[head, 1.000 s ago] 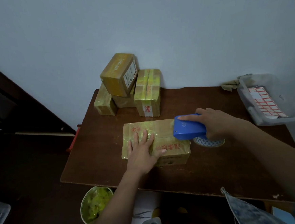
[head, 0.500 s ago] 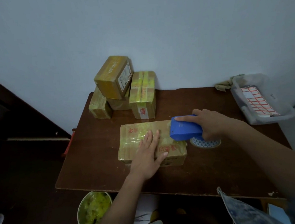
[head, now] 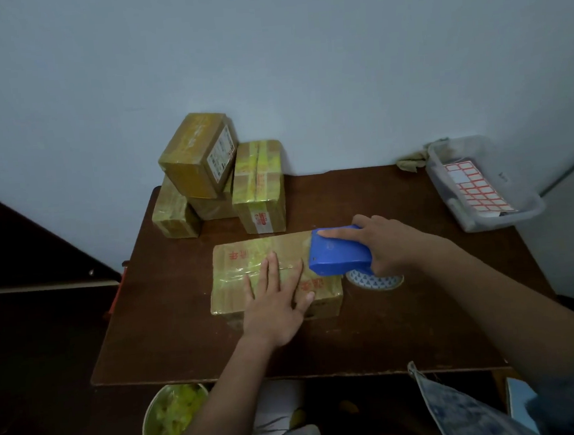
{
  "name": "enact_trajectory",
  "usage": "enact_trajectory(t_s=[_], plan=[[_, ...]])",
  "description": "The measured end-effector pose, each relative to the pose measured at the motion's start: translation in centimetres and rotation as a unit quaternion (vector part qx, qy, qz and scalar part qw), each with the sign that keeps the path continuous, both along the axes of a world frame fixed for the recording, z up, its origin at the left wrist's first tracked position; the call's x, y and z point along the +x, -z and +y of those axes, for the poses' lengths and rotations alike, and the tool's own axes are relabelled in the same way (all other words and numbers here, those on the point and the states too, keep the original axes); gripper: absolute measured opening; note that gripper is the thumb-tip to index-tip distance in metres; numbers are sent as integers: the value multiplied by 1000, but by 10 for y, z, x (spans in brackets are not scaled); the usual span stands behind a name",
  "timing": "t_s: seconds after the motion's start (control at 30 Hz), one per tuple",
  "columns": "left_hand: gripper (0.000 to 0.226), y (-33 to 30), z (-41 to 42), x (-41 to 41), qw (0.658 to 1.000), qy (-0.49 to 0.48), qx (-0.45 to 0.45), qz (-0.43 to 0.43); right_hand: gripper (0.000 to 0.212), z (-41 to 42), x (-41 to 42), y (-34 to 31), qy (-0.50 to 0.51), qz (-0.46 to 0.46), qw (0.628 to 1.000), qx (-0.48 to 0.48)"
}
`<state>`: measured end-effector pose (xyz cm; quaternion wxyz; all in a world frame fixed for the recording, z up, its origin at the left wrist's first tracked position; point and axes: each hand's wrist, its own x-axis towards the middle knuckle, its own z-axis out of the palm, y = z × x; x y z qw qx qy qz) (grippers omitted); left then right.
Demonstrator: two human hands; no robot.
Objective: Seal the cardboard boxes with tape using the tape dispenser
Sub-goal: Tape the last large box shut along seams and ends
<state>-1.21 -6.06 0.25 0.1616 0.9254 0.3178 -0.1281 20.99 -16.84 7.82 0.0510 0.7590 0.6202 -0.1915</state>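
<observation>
Steadying the flat brown cardboard box (head: 276,276), the left hand (head: 276,304) is spread flat while the blue plastic tape dispenser (head: 340,255) is gripped by the right hand (head: 389,243) at its end.

The left hand (head: 274,302) lies flat with the palm down and the fingers straight and spread a little, and its forearm comes up from the near edge. The right hand (head: 389,245) has curled fingers in a grip, the index finger stretched forward, and its forearm comes from the near right corner.
</observation>
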Motion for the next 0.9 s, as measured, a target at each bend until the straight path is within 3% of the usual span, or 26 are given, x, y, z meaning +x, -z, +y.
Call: enact_trajectory(t_s=[0.37,0.47,0.67,0.9], plan=[[57,-5,15,-13,996,78,-18,-47,100,-3,2,-1,-1,43,999,0],[53,-11,19,-9,997,58,-33,-46,102,-6,1,3,2,54,999,9],[53,-4,0,12,998,19,48,-39,102,-6,7,4,-11,31,999,15],[54,2,8,10,997,34,57,-38,98,-18,21,2,-2,51,999,5]])
